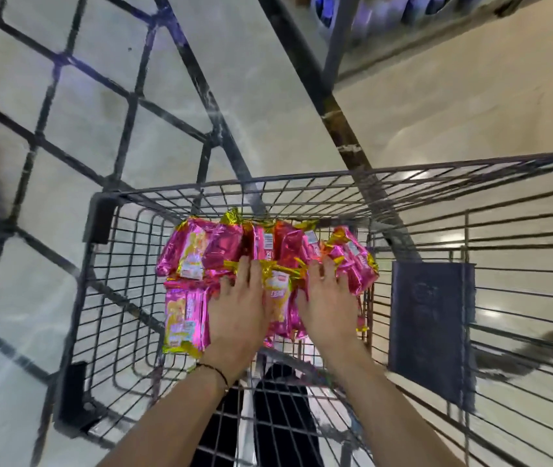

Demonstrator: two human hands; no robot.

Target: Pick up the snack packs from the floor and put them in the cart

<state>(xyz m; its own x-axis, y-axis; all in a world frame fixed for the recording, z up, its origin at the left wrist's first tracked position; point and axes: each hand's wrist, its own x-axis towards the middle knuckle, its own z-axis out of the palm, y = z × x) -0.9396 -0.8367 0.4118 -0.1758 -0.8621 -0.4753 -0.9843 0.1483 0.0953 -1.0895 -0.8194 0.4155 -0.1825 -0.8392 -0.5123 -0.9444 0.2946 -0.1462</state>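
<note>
Several shiny pink and gold snack packs (201,254) lie heaped inside the wire cart (302,183), toward its far end. Both my arms reach down into the basket. My left hand (238,308) lies palm down on the heap with its fingers stretched forward over the packs. My right hand (327,305) rests on the right part of the heap, its fingers spread and bent slightly over a pack. One yellow-fronted pack (278,294) shows between the two hands. No pack is visibly lifted.
A dark flat panel (430,328) hangs on the cart's right wire side. A larger dark metal grid frame (126,106) stands at the left and behind. Pale glossy floor (453,106) surrounds the cart. Blurred shelves (386,15) run along the top.
</note>
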